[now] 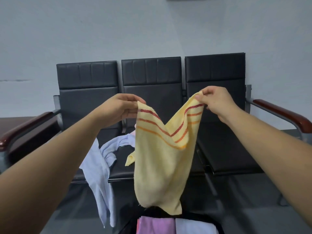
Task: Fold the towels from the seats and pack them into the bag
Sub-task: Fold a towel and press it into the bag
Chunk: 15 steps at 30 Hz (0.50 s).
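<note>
Left hand [120, 107]: fingers pinched on one top corner of yellow towel [162, 166]. Right hand [215, 101]: fingers pinched on the other top corner. Towel: red and orange stripes, sagging in a V between hands, hanging above open bag [168, 223] holding folded purple and white cloths. Pale blue towel [99, 166]: draped over front edge of seats [152, 85].
</note>
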Tool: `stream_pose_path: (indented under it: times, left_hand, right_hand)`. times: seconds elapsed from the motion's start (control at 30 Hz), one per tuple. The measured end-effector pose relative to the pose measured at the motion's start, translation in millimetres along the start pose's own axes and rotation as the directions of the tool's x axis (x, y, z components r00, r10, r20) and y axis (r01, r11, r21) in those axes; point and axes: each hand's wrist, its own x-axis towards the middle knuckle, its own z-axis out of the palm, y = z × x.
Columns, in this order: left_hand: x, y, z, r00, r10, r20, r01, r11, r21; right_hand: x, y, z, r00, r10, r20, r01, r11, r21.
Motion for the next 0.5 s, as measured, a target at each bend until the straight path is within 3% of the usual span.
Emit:
stream_pose_path:
  times: [0.1, 0.23, 0.4, 0.5]
  left_hand:
    - [0.1, 6.5, 8.8, 0.999, 0.03, -0.021, -0.023, 0.961, 0.277]
    - [3.8, 13.9, 12.4, 0.998, 0.06, -0.02, -0.042, 0.873, 0.485]
    - [7.1, 15.7, 15.9, 0.983, 0.183, 0.001, -0.137, 0.73, 0.669]
    - [9.7, 16.9, 24.4, 0.973, 0.229, -0.022, -0.168, 0.774, 0.61]
  right_hand:
    - [-6.7, -3.4, 4.3, 0.998, -0.057, -0.008, 0.057, 0.998, -0.003]
    - [-12.1, -7.2, 13.8, 0.999, -0.041, 0.002, 0.041, 0.999, 0.023]
    - [-26.9, -17.3, 27.7, 0.993, -0.073, 0.096, 0.068, 0.996, 0.053]
    - [-40.7, -27.1, 38.0, 0.951, -0.115, 0.286, 0.092, 0.991, 0.092]
